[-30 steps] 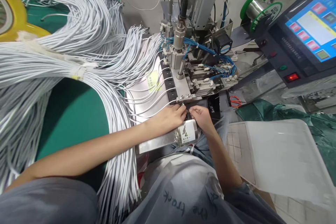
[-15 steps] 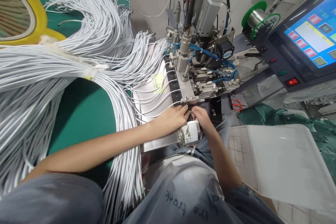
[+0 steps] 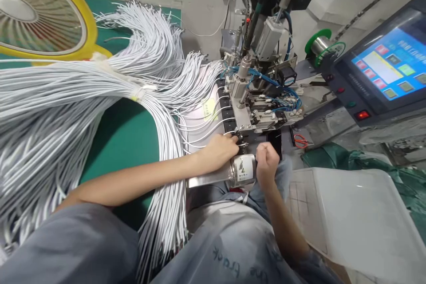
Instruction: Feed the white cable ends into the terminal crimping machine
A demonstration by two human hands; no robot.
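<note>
several white cables (image 3: 199,83) fanned over the metal plate (image 3: 210,179), some reaching the black blocks (image 3: 228,113) along its right edge, beside the machine (image 3: 242,113). left hand (image 3: 221,151) at the near end of that row, fingertips bent close to a cable; can't tell if pinching or just pressing. right hand (image 3: 267,159) just right of the labelled block (image 3: 245,167), fingers curled together, can't tell about anything inside.

biggest worry imo: a cable tugged out of its block, thanks to the left forearm (image 3: 143,182) lying across the hanging strands (image 3: 169,213). also possible: crooked seating from bunched cables pulling sideways, or pinched fingertips from working so close to the metal parts.

as for room, pretty tight at the plate's near right corner, between machine and labelled block. awkward on the left too, with cables heaped over the right side of the green table (image 3: 123,142). looser to the right, toward the white bin (image 3: 359,213), but watch the red-handled scissors (image 3: 301,141) beyond the right hand.
</note>
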